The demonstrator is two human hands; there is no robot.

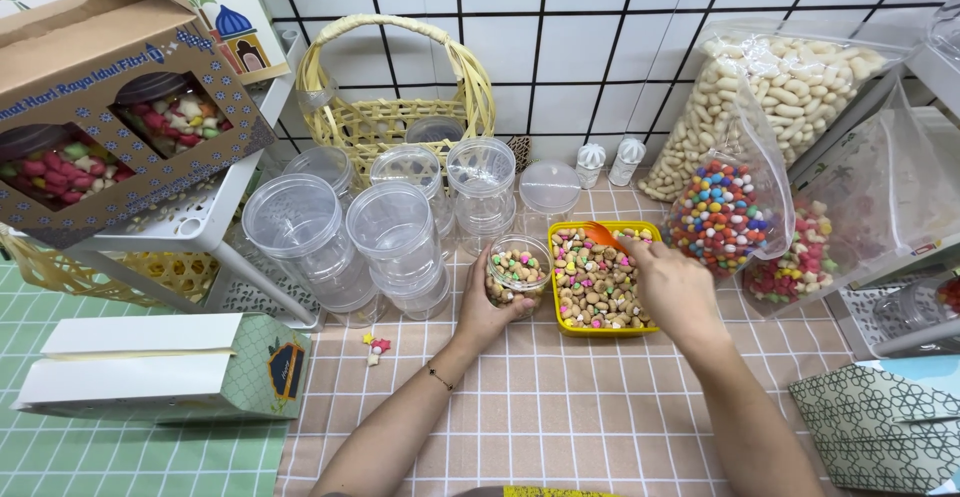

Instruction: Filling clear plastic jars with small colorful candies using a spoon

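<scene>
Left hand (pixel 487 309) gripping jar (pixel 519 269), right hand (pixel 672 284) scooping beside

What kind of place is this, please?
Probably a home packing corner for festive sweets: empty clear jars, a yellow tray of iced biscuits, big bags of sweets and gift boxes before a tiled wall.

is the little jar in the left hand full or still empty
Partly full: the small clear jar held by the left hand shows colourful candies inside, lid off.
</scene>
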